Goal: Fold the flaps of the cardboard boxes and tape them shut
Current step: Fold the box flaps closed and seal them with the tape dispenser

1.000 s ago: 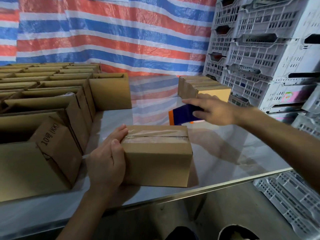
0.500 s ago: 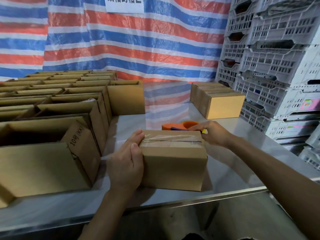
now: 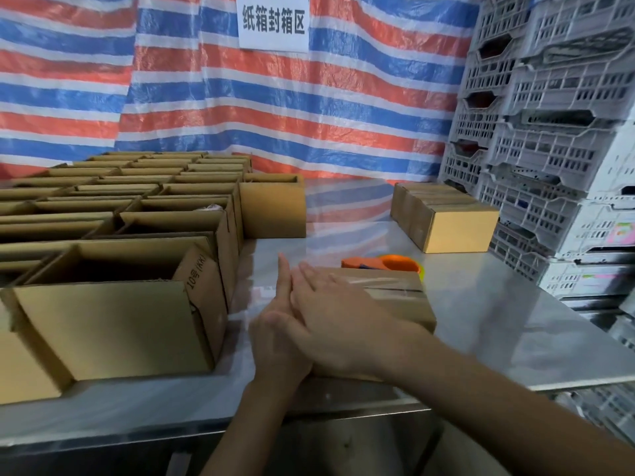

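Item 1. Left hand [image 3: 275, 338]: nearest the viewer, fingers straight and together, pointing away, laid flat against the left end of the taped box [image 3: 409, 307].

Item 2. Right hand [image 3: 330, 314]: palm down, fingers straight and slightly spread, pressing on the box top over the left part of the tape strip [image 3: 391, 286]. It overlaps the left hand.

Item 3. Taped box: near-centre of the steel table [image 3: 498, 321], flaps down, clear tape along the top seam. Its long axis runs left to right, so the uncovered tape lies to the right of both hands. The right hand is the nearer one, judged best placed to smooth it.

Item 4. Tape dispenser [image 3: 385, 264]: orange, on the table just beyond the box, in no hand.

Item 5. Open boxes [image 3: 113, 324]: many rows at left, flaps up. Most interiors are too dark to tell what they hold.

Item 6. Closed boxes [image 3: 446, 221]: short row, far right.

Item 7. Stacked plastic crates [image 3: 549, 149], right. Striped tarp [image 3: 343, 115] with paper sign [image 3: 273, 22], farthest.
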